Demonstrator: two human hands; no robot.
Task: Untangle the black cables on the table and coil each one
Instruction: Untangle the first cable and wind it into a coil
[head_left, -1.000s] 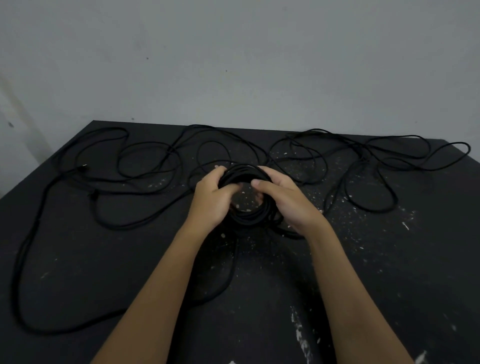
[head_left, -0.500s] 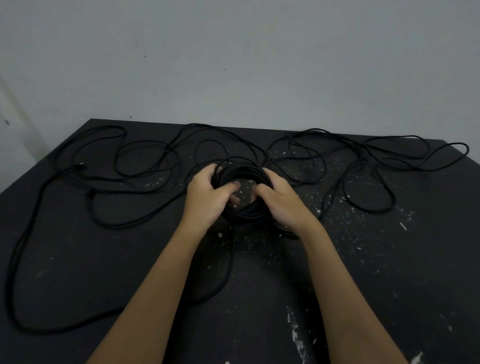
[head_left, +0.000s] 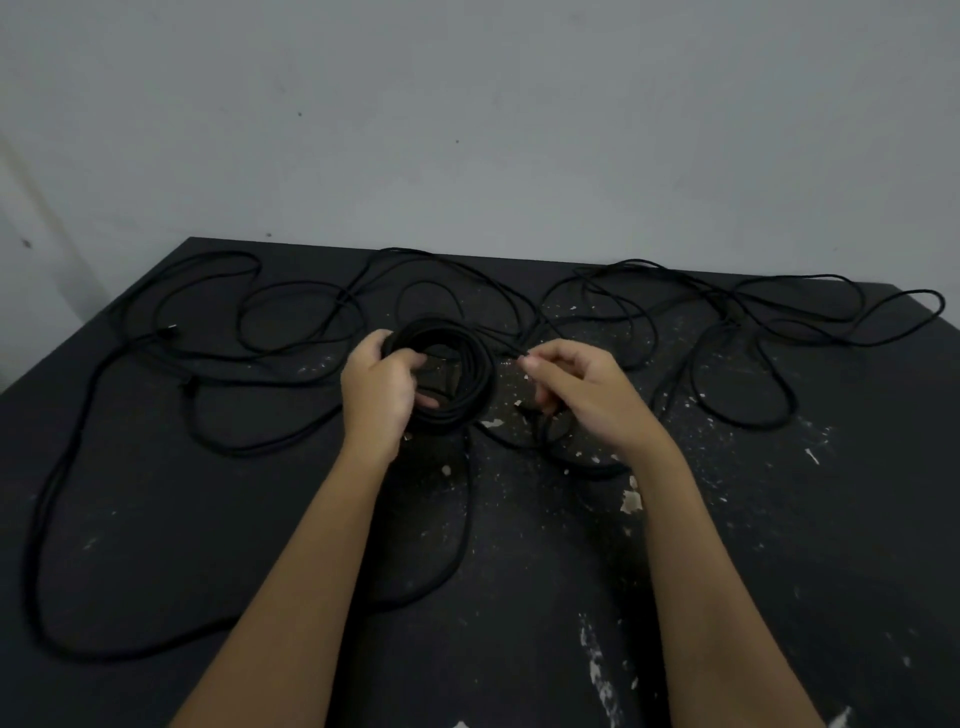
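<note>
A tight coil of black cable (head_left: 467, 364) sits at the middle of the black table (head_left: 779, 545). My left hand (head_left: 382, 387) grips the coil's left side, fingers curled through its centre. My right hand (head_left: 584, 392) is off the coil to the right, its thumb and fingers pinching a loose black cable strand (head_left: 540, 431) that runs under the palm. Loose tangled black cable (head_left: 291, 322) sprawls in loops over the table's left and back, and more loops (head_left: 737, 322) lie at the back right.
A long cable loop (head_left: 57, 519) runs down the table's left side toward the front edge. White paint flecks (head_left: 631, 501) mark the tabletop. A grey wall (head_left: 467, 130) rises behind the table's far edge.
My right hand has let go of the coil's right side and moved right, now pinching a loose strand. My left hand keeps its grip on the coil.
</note>
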